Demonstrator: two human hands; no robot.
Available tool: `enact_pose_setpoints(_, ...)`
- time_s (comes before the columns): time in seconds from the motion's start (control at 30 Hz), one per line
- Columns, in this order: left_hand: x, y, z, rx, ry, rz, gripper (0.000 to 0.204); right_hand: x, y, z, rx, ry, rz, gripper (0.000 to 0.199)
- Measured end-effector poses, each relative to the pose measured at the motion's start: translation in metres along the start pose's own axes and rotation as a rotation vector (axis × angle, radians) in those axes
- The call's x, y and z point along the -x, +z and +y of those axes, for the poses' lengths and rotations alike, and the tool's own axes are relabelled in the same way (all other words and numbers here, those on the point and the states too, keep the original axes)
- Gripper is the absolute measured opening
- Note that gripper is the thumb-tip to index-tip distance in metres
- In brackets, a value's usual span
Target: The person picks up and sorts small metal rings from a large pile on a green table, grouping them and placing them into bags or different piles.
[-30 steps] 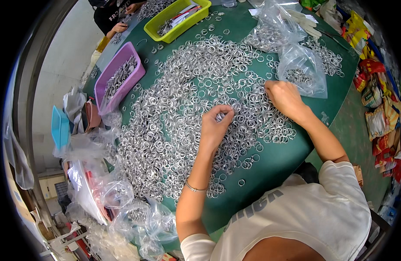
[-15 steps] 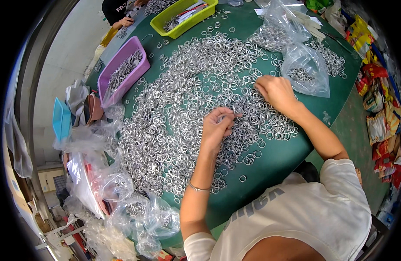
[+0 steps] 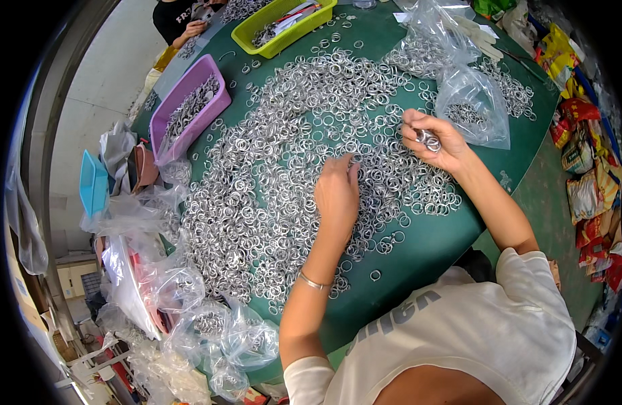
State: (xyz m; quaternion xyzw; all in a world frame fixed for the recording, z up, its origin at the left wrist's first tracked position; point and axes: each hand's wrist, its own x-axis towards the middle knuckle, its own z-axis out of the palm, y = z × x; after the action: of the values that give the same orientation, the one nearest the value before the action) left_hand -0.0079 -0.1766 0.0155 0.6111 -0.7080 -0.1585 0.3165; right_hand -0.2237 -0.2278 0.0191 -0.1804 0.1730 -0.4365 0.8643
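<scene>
A broad heap of silvery metal rings covers much of the green table. My left hand reaches into the middle of the heap, back upward, thumb and fingers pointing down at the rings; the fingertips are partly hidden, so what they grip, if anything, does not show. To the right, my right hand is raised a little over the heap with its palm turned up. Its fingers curl round several metal rings lying in the palm, and the thumb and forefinger are close together.
A purple bin and a yellow-green bin hold more metal parts. Clear plastic bags with rings lie at the right; others hang at the left edge. Another person's hand is at the far left. Colourful packets line the right side.
My right hand has lifted and turned palm up, showing rings in it. My left hand has turned back upward and moved slightly forward into the heap.
</scene>
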Motion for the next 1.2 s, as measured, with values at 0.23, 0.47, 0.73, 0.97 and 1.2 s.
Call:
enact_pose_setpoints(0.23, -0.014, 0.002, -0.007, -0.205, 0.085, -0.198, 0.012, -0.022, 0.020, 0.015, 1.391, -0.289, 0.140, 0.020)
enact_pose_setpoints(0.47, -0.013, -0.012, -0.018, 0.866, -0.507, -0.235, 0.007, -0.070, 0.016, 0.047, 2.095, -0.219, 0.290, 0.017)
enact_pose_setpoints(0.73, 0.012, -0.030, -0.032, 2.052, -0.717, -0.291, 0.016, -0.047, 0.011, 0.016, 0.453, 0.100, 0.036, 0.012)
enact_pose_setpoints(0.97, 0.018, -0.023, 0.007, 1.624, -0.996, -0.233, 0.023, -0.015, 0.007, 0.003, 0.216, 0.086, 0.152, 0.015)
enact_pose_setpoints(1.2, 0.052, -0.006, 0.028, 1.886, -1.105, -0.458, 0.049, 0.021, 0.063, 0.056, 0.891, 0.057, 0.008, 0.014)
